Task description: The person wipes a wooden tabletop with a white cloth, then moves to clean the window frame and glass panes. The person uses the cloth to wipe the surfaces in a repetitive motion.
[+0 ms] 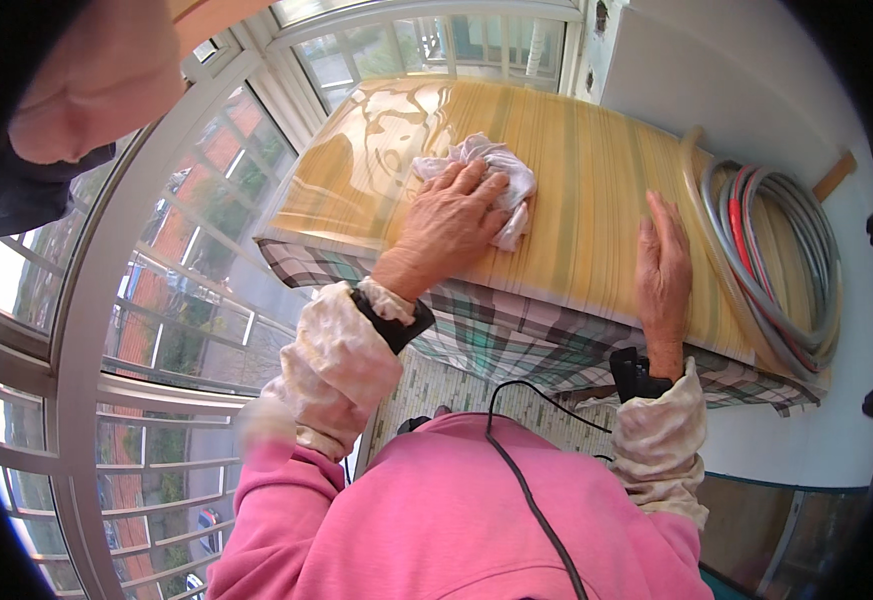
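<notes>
My left hand (453,225) lies spread over a crumpled white-pink cloth (515,184), pressing it onto a yellow striped plastic table cover (586,172). The cloth bunches out past the fingertips and to the right of the hand. Farther right, my right hand (662,262) rests on edge at the cover's near side, fingers together and pointing away, with nothing seen in it; its palm faces left. A plaid cloth (496,326) hangs below the cover's front edge. Both wrists carry black bands over pale sleeve covers.
Coiled grey and red hoses (744,225) lie at the table's right end, by a white wall (714,82). Barred windows (188,247) stand at the left and behind. A black cable (515,465) runs down my front. Something pink and blurred hangs at the upper left.
</notes>
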Available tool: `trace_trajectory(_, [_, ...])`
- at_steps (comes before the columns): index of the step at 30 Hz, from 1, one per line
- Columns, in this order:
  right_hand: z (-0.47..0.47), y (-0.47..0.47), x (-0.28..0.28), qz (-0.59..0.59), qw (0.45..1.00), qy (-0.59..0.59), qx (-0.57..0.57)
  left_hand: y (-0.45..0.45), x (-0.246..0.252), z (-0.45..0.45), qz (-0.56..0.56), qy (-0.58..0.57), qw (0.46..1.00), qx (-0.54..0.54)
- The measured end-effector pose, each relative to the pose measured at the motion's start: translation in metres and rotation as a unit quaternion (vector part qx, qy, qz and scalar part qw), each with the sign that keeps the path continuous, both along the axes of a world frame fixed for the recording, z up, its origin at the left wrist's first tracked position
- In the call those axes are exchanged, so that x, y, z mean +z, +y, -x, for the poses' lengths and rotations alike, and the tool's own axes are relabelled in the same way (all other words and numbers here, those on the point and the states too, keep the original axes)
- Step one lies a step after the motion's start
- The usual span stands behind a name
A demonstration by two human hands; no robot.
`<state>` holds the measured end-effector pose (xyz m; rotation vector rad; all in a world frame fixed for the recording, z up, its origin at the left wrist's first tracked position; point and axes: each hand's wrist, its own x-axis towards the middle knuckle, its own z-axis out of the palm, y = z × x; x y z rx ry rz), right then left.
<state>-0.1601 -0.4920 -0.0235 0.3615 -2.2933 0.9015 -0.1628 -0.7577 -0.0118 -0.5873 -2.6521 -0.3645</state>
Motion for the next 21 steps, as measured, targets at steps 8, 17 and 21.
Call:
trace_trajectory(8, [0.006,0.005,-0.001,0.025,0.999,-0.015,0.023,0.123,-0.018,-0.025,-0.046,0.124,0.977,-0.167])
trace_trajectory(17, [0.008,0.01,-0.006,0.062,0.996,-0.049,0.039,0.025,-0.024,-0.011,0.002,0.123,0.992,-0.016])
trace_trajectory(21, [0.009,0.011,-0.007,0.064,0.996,-0.054,0.043,-0.046,-0.022,-0.027,-0.067,0.075,0.985,0.14])
